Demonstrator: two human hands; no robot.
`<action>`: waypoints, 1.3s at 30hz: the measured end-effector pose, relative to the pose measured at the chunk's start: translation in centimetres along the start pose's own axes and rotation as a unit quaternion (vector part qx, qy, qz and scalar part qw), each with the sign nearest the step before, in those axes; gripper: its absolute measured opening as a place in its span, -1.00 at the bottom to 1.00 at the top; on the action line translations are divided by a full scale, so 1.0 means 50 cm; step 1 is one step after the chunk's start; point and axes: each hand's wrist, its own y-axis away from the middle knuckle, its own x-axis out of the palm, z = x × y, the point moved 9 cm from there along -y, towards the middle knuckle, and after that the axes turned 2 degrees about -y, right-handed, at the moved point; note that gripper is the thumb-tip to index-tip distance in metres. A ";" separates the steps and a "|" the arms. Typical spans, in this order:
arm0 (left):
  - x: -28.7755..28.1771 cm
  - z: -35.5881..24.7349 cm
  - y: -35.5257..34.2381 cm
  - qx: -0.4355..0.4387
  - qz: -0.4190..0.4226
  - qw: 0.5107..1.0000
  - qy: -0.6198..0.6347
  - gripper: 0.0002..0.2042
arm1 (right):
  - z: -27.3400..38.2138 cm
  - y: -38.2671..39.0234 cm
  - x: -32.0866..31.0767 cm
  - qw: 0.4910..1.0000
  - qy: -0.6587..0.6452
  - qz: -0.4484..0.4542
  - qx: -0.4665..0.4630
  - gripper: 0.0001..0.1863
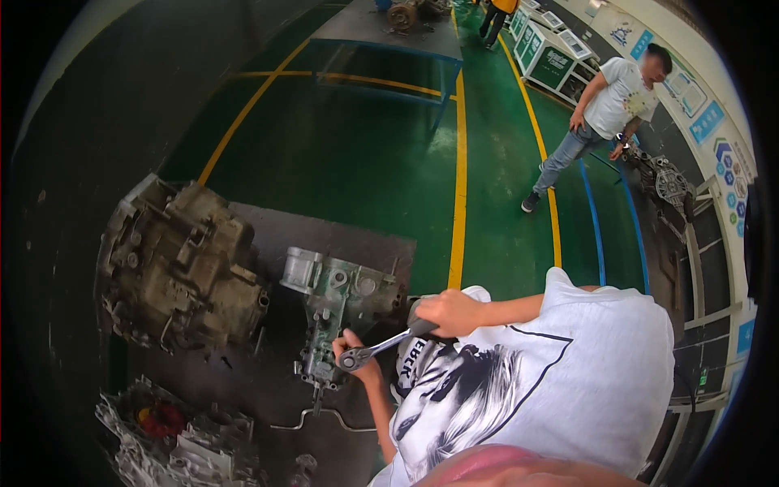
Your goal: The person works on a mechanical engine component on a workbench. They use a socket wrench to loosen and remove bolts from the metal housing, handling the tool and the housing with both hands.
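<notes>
We find the right hand (450, 313) with fingers wrapped around the handle of a wrench (380, 348), by the gearbox (329, 312) on the table (357, 242). At the wrench's head is the left hand (370, 372); we cannot tell whether those fingers pinch it.

The right forearm (513, 310) is bare and runs nearly level toward the left of the view, wrist close to straight, ending in the right grip (449, 312), whose fingers are curled tightly inward with the back of the hand uppermost. The left forearm (382, 415), also bare, rises steeply from below and leans left to the left grip (345, 342), one digit extended upward, the remainder partly hidden and its closure unverifiable. Both hands are near each other, apart.
</notes>
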 end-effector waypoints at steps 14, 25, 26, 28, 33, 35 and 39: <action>0.030 -0.028 -0.031 0.046 0.265 0.963 0.030 -0.73 | -0.054 -0.094 -0.047 0.997 0.059 0.004 -0.040 -0.72; 0.035 -0.050 -0.025 0.155 0.133 0.979 0.018 -0.79 | -0.038 -0.288 -0.061 0.955 0.202 -0.057 -0.208 -0.76; 0.044 -0.055 -0.028 0.154 0.133 0.979 0.017 -0.79 | -0.046 -0.234 -0.051 0.969 0.154 -0.077 -0.179 -0.74; -0.006 -0.033 -0.038 0.068 -0.048 0.996 0.029 -0.73 | -0.017 -0.092 -0.013 0.996 0.064 -0.018 -0.064 -0.71; 0.000 -0.056 -0.013 0.097 0.026 0.995 0.011 -0.78 | -0.064 -0.100 -0.057 0.990 0.097 -0.036 -0.092 -0.64; 0.070 -0.073 0.015 0.140 0.291 0.946 0.033 -0.86 | -0.065 -0.212 -0.099 0.971 0.150 -0.095 -0.158 -0.62; 0.053 -0.044 -0.002 0.091 0.308 0.946 0.051 -0.84 | 0.004 -0.293 -0.105 0.952 0.173 -0.117 -0.226 -0.62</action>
